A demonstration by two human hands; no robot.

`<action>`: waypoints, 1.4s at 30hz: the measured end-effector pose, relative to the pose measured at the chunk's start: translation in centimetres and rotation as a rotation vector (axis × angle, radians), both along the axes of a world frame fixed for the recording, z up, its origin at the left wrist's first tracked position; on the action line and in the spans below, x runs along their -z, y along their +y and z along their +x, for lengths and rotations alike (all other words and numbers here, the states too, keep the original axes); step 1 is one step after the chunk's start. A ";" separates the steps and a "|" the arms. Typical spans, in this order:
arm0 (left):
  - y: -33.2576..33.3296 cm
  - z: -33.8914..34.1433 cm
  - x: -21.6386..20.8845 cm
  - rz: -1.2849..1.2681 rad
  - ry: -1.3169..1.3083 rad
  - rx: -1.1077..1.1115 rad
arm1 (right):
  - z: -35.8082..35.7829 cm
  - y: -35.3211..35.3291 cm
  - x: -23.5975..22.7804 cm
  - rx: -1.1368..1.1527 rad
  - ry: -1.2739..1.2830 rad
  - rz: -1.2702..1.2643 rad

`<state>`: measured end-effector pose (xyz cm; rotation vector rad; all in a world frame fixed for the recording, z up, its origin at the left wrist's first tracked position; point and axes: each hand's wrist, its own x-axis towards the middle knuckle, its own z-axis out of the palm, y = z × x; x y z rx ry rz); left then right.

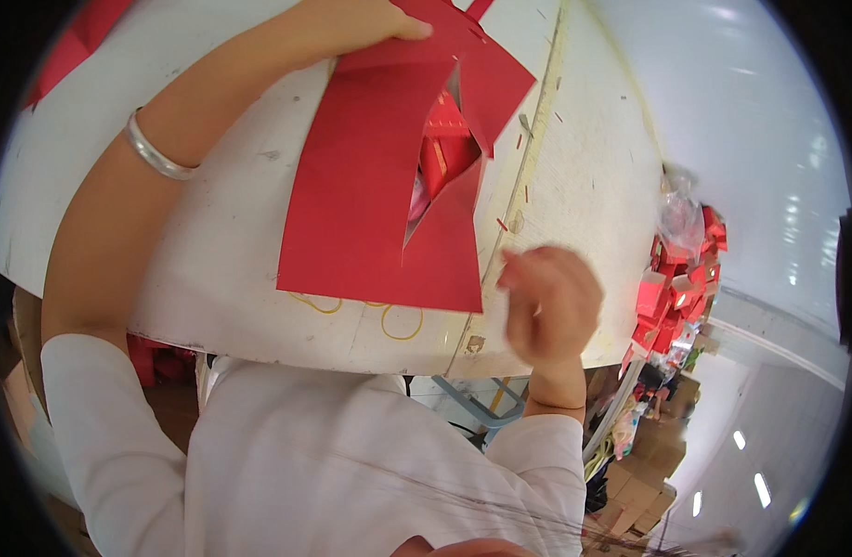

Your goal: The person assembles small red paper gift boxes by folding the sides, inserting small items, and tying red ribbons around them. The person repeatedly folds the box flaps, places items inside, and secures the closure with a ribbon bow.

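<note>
A red paper gift bag (351, 186) lies on the white table, its mouth gaping along the right side. Smaller red items with gold edging (442, 153) show inside through the gap. My left hand (365, 23) grips the bag near its far end; the thumb presses on the red paper, while the other fingers are hidden or out of view. A silvery bangle circles that wrist. Just right of the bag's near right corner, my right hand (554, 302) is raised and blurred by motion. Its fingers look curled, but whether anything is between them does not show.
Yellow rubber bands (402, 322) lie by the bag's near edge on the white table (231, 232). Small red scraps are scattered along a taped seam. Another red piece (78, 42) rests at the far left. Beyond the right edge are piled red boxes (672, 302) and cardboard cartons (649, 455).
</note>
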<state>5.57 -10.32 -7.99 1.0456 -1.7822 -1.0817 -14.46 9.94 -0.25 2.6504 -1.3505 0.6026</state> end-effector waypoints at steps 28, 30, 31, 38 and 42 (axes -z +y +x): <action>14.0 1.5 -2.0 -0.610 -0.370 0.422 | 1.6 -1.0 2.8 0.011 0.001 0.198; 14.1 1.5 -2.3 -0.593 -0.359 0.433 | 1.3 -1.7 1.8 -0.005 -0.041 0.446; 14.2 1.5 -2.4 -0.570 -0.351 0.445 | 1.1 -2.3 1.4 -0.024 -0.081 0.576; 14.1 1.1 -2.9 -0.437 -0.324 0.389 | 0.7 -2.7 2.2 -0.185 0.011 0.270; 13.3 1.0 -3.6 -0.337 -0.280 0.411 | 0.1 -1.9 3.8 -0.198 0.068 -0.228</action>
